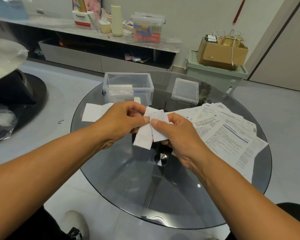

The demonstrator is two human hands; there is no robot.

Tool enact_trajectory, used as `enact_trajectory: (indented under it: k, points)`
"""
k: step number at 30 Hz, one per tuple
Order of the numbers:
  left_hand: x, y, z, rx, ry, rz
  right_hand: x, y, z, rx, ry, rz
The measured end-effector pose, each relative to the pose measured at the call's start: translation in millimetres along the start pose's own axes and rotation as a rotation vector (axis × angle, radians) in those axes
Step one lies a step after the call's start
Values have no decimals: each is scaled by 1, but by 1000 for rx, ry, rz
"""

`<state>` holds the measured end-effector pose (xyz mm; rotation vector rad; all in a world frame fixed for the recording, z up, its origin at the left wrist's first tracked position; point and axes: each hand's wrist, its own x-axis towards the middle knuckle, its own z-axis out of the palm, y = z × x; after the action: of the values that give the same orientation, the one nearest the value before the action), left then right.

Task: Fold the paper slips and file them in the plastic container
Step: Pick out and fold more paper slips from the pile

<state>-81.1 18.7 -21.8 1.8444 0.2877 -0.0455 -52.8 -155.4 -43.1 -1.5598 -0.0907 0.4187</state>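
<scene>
Left hand (121, 122) and right hand (177, 134) both pinch one folded paper slip (151, 130), thumbs on top, held above the round glass table (145, 187). The open plastic container (128, 87) stands beyond the hands with folded slips inside; its lid (185, 91) lies to the right, near a spread of loose papers (229, 135)

A white and red box (81, 19) is standing on the long shelf (62, 25) against the wall, left of the tall cream bottle (117, 19), and is showing the brand "Panasonic" in dark letters on its white front. The printed sheets (227, 134) are lying spread over the glass table (163, 187), right of the clear plastic container (128, 87), and are carrying dense print and small code squares, all too small to read.
</scene>
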Motion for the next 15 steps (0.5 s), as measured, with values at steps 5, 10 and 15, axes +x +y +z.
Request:
enact_trajectory:
  k: [5,10,15]
  points:
    - [-3,6,-4,-67,-227,-133,2,0,-7,59,66,-20]
    - [-5,0,1,171,-111,148,5,0,-7,164,50,46]
    - [-7,-3,6,362,58,389,4,-2,-8,175,29,50]
